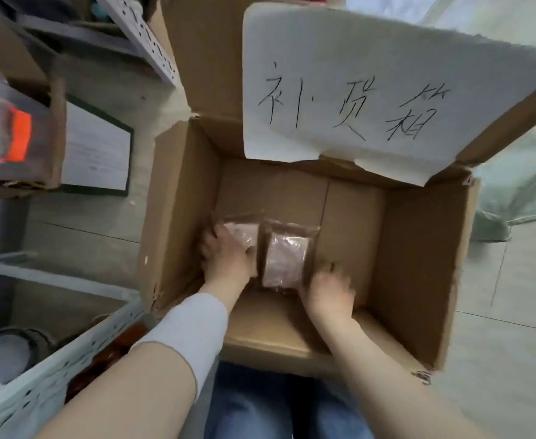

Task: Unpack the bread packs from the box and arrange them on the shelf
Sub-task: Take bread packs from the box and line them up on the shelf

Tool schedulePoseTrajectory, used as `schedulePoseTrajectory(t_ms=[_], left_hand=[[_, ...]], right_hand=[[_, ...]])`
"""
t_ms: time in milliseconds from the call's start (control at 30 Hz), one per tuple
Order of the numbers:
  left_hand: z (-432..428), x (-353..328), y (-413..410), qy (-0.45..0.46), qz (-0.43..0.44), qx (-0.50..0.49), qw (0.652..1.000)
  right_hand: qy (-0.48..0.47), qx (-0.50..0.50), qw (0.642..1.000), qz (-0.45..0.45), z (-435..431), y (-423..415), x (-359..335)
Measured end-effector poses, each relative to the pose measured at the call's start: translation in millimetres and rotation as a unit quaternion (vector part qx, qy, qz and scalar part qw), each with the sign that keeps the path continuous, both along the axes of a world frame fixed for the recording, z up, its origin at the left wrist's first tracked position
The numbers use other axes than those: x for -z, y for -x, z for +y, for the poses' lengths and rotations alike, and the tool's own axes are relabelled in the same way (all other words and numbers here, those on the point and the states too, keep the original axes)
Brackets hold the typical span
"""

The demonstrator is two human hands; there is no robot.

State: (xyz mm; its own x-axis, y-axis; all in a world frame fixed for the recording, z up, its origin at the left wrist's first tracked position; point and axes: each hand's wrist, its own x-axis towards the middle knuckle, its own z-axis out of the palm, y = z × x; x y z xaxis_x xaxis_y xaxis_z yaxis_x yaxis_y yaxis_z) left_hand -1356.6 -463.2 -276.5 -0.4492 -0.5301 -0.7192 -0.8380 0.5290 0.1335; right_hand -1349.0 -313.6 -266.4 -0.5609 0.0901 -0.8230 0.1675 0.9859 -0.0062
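Left hand [228, 255]: bare, white sleeve on the forearm; lies flat on the left bread pack [239, 231], fingers spread, not seen clamped.
Right hand [330, 289]: motion-blurred, at the 5 o'clock corner of the right bread pack [284, 258]; fingers' state cannot be told.
Bread packs: two clear crinkled film pouches, pinkish contents, rectangular, flat on the box floor, side by side, touching; long axes run 6 to 12 o'clock.
Box [418, 248]: brown corrugated cardboard, flaps open; bare floor at 3 and 12 o'clock of the packs.
Paper label [371, 74]: white, handwritten, on the far flap.
Shelf [54, 372]: perforated pale metal, at 9 o'clock.
Floor [497, 359]: grey tiles.
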Motion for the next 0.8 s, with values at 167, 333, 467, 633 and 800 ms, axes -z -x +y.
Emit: schedulePoseTrajectory(t_ms=[167, 333, 467, 633, 800], left_hand=[[-2.7, 47.7, 0.3, 0.004, 0.032, -0.123, 0.992], [-6.1, 51.0, -0.9, 0.012, 0.042, -0.135, 0.99], [-10.1, 46.1, 4.9, -0.015, 0.022, -0.128, 0.991], [-7.1, 18.7, 5.5, -0.12, 0.05, -0.113, 0.985], [-12.4, -55.5, -6.9, -0.171, 0.195, -0.158, 0.953]], right_hand=[[0.078, 0.247, 0.964, -0.068, -6.7, 4.0, 63.6], [0.1, 0.299, 0.946, -0.069, 2.9, 5.0, 74.5], [0.123, 0.33, 0.934, -0.053, 20.0, 4.1, 68.1], [0.15, 0.42, 0.895, 0.005, 38.4, 3.6, 39.3], [0.189, 0.509, 0.839, 0.005, 62.7, 5.2, -22.4]])
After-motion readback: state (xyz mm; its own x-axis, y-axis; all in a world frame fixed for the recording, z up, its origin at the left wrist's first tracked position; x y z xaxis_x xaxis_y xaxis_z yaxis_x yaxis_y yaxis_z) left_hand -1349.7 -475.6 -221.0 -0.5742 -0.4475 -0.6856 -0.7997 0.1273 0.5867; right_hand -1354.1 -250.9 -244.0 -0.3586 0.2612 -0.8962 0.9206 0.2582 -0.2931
